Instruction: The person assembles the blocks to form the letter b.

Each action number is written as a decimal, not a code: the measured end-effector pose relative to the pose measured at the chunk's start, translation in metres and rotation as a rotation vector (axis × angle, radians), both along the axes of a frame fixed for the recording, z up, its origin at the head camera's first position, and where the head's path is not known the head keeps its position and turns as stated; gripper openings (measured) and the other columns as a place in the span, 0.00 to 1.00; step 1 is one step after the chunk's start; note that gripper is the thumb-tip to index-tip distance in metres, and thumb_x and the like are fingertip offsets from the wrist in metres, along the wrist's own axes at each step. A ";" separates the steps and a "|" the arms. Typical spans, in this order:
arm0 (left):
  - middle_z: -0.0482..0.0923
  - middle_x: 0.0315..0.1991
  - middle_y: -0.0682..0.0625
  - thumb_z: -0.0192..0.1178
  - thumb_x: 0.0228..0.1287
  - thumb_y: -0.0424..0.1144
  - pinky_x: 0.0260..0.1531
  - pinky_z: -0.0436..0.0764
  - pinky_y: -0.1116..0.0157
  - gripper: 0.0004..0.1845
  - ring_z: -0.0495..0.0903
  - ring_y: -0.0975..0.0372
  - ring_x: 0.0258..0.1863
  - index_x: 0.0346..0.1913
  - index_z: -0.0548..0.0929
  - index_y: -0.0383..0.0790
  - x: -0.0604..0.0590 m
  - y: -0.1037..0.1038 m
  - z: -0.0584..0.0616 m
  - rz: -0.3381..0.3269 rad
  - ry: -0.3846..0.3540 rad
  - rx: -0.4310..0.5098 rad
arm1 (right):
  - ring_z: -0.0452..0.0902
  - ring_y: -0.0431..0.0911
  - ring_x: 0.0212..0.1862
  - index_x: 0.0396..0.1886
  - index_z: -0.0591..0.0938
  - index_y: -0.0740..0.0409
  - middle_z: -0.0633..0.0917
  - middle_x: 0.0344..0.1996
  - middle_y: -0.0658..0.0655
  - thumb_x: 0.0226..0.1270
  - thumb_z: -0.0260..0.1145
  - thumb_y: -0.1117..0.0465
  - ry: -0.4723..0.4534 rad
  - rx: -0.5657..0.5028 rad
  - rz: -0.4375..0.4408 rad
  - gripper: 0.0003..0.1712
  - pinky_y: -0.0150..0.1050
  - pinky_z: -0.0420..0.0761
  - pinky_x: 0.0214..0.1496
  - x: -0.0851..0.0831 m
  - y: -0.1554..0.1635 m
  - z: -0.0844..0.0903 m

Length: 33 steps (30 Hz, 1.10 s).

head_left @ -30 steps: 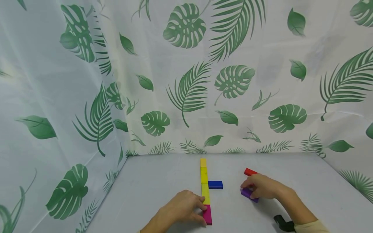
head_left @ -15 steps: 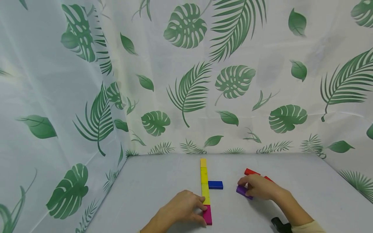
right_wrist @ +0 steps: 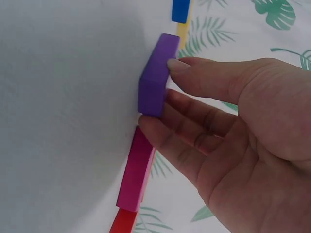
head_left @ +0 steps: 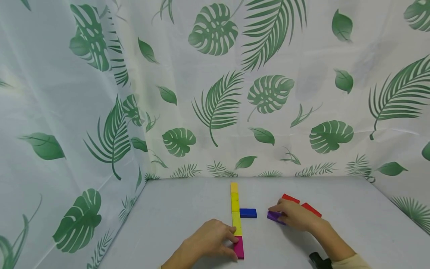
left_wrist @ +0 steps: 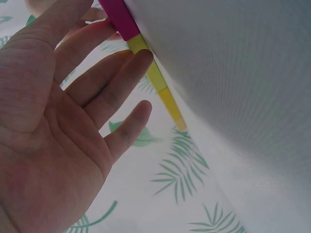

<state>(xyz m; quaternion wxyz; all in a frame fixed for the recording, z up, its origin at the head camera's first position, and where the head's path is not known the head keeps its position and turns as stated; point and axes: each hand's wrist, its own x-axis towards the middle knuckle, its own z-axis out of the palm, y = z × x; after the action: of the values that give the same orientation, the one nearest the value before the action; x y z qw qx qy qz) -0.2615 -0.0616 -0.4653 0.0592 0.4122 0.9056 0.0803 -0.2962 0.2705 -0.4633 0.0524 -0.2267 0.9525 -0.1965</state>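
On the grey table [head_left: 188,209] a straight row of yellow blocks [head_left: 236,209] ends near me in a magenta block [head_left: 239,247]. My left hand [head_left: 211,241] rests on the table with its fingertips against the left side of that magenta block; in the left wrist view its fingers [left_wrist: 112,82] lie straight along the row [left_wrist: 150,73]. My right hand [head_left: 293,216] pinches a purple block [head_left: 273,216] between thumb and fingers, low over the table, right of a blue block [head_left: 248,213]. The right wrist view shows the purple block [right_wrist: 155,75] held at its edges.
Two red blocks [head_left: 290,198] [head_left: 311,209] lie behind the right hand. The right wrist view shows another magenta block [right_wrist: 136,170] beside the hand. A leaf-print curtain [head_left: 215,93] walls in the back and both sides. A black strap [head_left: 317,259] sits on the right wrist.
My right hand has carried the purple block left and away from me, closer to the blue block, uncovering the second red block. The left hand has not moved.
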 end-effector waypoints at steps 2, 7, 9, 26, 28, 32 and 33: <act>0.86 0.59 0.63 0.75 0.55 0.65 0.59 0.81 0.66 0.24 0.83 0.71 0.58 0.54 0.90 0.65 0.000 0.000 0.000 -0.004 0.004 0.001 | 0.80 0.43 0.45 0.55 0.90 0.52 0.84 0.41 0.47 0.65 0.73 0.67 0.017 0.003 -0.006 0.19 0.41 0.86 0.48 -0.001 -0.002 -0.001; 0.86 0.59 0.62 0.75 0.55 0.64 0.56 0.80 0.69 0.24 0.83 0.71 0.57 0.54 0.91 0.64 0.001 -0.001 0.002 -0.017 0.020 -0.004 | 0.81 0.43 0.45 0.54 0.90 0.52 0.85 0.42 0.48 0.65 0.73 0.67 0.052 0.004 -0.006 0.18 0.45 0.87 0.49 0.000 -0.006 -0.002; 0.86 0.59 0.62 0.75 0.55 0.64 0.57 0.80 0.68 0.24 0.83 0.71 0.57 0.54 0.91 0.64 0.001 -0.001 0.002 -0.013 0.015 -0.004 | 0.81 0.44 0.46 0.55 0.90 0.52 0.86 0.43 0.49 0.65 0.74 0.67 0.065 0.007 -0.002 0.18 0.46 0.87 0.50 0.000 -0.007 -0.001; 0.86 0.58 0.63 0.75 0.55 0.63 0.58 0.80 0.68 0.24 0.84 0.72 0.56 0.54 0.90 0.64 0.002 0.000 0.005 0.007 -0.022 -0.003 | 0.84 0.45 0.47 0.54 0.90 0.51 0.86 0.43 0.48 0.66 0.74 0.67 0.087 0.034 -0.044 0.17 0.47 0.87 0.53 0.003 -0.024 -0.003; 0.86 0.58 0.63 0.75 0.55 0.63 0.58 0.80 0.68 0.24 0.84 0.72 0.56 0.54 0.90 0.64 0.002 0.000 0.005 0.006 -0.021 0.000 | 0.84 0.45 0.48 0.53 0.90 0.51 0.86 0.43 0.48 0.66 0.74 0.66 0.082 0.039 -0.069 0.17 0.48 0.87 0.54 0.002 -0.027 -0.004; 0.86 0.58 0.63 0.75 0.55 0.64 0.58 0.80 0.67 0.24 0.84 0.72 0.56 0.54 0.90 0.65 0.001 0.000 0.005 0.012 -0.026 -0.002 | 0.84 0.45 0.49 0.53 0.90 0.50 0.87 0.43 0.48 0.65 0.75 0.66 0.083 0.045 -0.092 0.17 0.48 0.87 0.54 0.001 -0.029 -0.005; 0.86 0.58 0.63 0.75 0.55 0.64 0.58 0.80 0.67 0.24 0.84 0.71 0.56 0.54 0.90 0.65 0.001 0.000 0.004 0.013 -0.028 -0.003 | 0.85 0.46 0.49 0.53 0.90 0.51 0.87 0.43 0.48 0.65 0.75 0.66 0.086 0.045 -0.090 0.17 0.49 0.87 0.55 0.001 -0.030 -0.005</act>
<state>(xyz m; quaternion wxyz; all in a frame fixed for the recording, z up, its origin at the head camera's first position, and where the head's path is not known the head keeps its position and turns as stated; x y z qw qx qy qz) -0.2602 -0.0619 -0.4608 0.0718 0.4051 0.9074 0.0852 -0.2956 0.2410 -0.4681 0.0075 -0.1906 0.9673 -0.1674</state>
